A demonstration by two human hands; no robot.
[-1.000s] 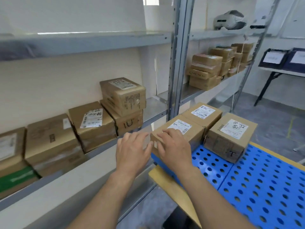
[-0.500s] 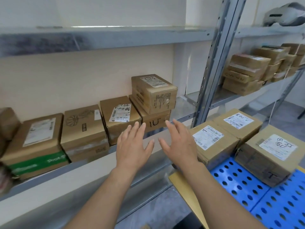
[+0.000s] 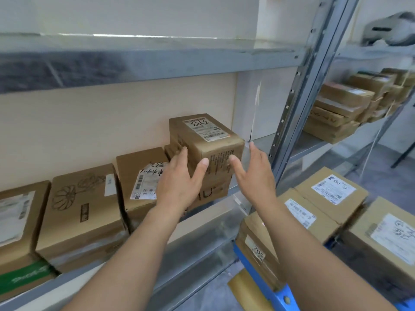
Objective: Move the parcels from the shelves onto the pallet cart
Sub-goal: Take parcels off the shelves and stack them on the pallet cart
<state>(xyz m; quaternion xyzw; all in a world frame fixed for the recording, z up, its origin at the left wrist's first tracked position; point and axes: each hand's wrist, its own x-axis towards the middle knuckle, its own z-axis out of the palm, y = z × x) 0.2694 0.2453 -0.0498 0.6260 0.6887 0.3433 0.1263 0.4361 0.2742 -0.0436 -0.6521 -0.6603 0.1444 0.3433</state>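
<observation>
Leaving bare grey metal shelf (image 3: 261,142) open right of the tall brown cardboard box (image 3: 208,142) at centre frame, as far as the grey perforated steel upright (image 3: 298,104). Blocking its lower left with a flat cardboard box bearing a crumpled white label (image 3: 139,169), just beside the stack. Closing off the underside with a second brown box (image 3: 213,191). Capping the bay at upper frame with a grey metal shelf board (image 3: 157,61), well above the box top. Crowding the lower right with three labelled cardboard parcels (image 3: 310,221) on a blue cart deck (image 3: 285,297).

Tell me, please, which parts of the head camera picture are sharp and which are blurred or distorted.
Head view: the top parcel between the left hand and right hand is sharp; the far stack of parcels and the white device are smeared; glare streaks the upper shelf; the wide lens tilts the upright post.
</observation>
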